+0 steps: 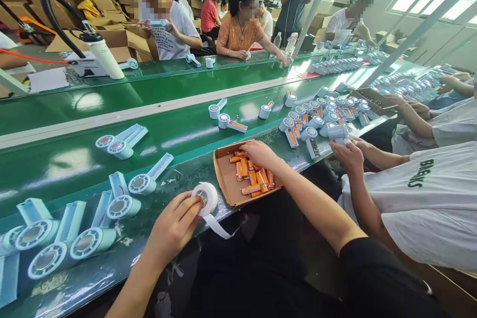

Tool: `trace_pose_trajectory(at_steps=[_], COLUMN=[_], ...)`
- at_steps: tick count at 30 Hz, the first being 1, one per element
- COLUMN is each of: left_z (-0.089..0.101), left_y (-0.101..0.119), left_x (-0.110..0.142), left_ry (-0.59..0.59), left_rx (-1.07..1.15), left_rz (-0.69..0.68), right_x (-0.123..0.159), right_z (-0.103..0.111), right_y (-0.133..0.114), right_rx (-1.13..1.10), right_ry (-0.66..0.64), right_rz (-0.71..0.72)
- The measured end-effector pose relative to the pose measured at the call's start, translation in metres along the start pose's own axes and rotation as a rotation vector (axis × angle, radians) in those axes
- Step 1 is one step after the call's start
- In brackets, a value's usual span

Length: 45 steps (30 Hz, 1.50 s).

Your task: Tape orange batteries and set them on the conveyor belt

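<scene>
My left hand (182, 221) is closed around a roll of white tape (210, 198), with a loose strip (218, 227) hanging below it past the table edge. Over the far side of a shallow cardboard box (228, 190), my right hand (263, 154) has its fingers bent down and together at the batteries; what they pinch, if anything, is hidden. Several orange cylindrical batteries (253, 177) lie loosely in the box. To the left of my left hand, light-blue handheld fan bodies (121, 206) with round heads and open handles rest on the table.
A green conveyor belt (179, 131) runs beyond the table, carrying fan bodies (224, 120). On the right, a co-worker's hands (348, 151) hold a fan body by a cluster of others with orange batteries (292, 136). People sit across the belt, near a white cylinder with a black hose (104, 57).
</scene>
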<state>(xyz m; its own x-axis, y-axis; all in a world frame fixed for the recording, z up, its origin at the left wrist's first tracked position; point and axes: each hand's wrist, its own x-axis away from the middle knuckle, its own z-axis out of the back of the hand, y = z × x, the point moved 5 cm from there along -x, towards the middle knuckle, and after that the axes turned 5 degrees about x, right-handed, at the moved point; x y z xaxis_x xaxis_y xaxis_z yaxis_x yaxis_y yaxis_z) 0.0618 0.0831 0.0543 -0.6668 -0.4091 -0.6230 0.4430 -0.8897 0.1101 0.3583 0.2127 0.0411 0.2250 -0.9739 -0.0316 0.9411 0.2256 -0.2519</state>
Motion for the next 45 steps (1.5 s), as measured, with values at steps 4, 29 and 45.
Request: trace_pose_trajectory(at_steps=[4,29,45], left_z=[0.002,0.008,-0.032], left_y=[0.001,0.031,0.063], left_x=[0.002,-0.042,-0.046], left_ry=[-0.006,-0.351,0.03], left_rx=[0.041,-0.066,0.068], left_rz=[0.036,-0.302,0.136], right_x=[0.019,0.1,0.117], right_z=[0.011,0.007,-0.028], right_y=[-0.001,-0.074,-0.066], right_rx=[-0.215,-0.762,-1.55], right_ry=[0.169,-0.445,0.72], right_rz=[-0.029,0.069,-0.472])
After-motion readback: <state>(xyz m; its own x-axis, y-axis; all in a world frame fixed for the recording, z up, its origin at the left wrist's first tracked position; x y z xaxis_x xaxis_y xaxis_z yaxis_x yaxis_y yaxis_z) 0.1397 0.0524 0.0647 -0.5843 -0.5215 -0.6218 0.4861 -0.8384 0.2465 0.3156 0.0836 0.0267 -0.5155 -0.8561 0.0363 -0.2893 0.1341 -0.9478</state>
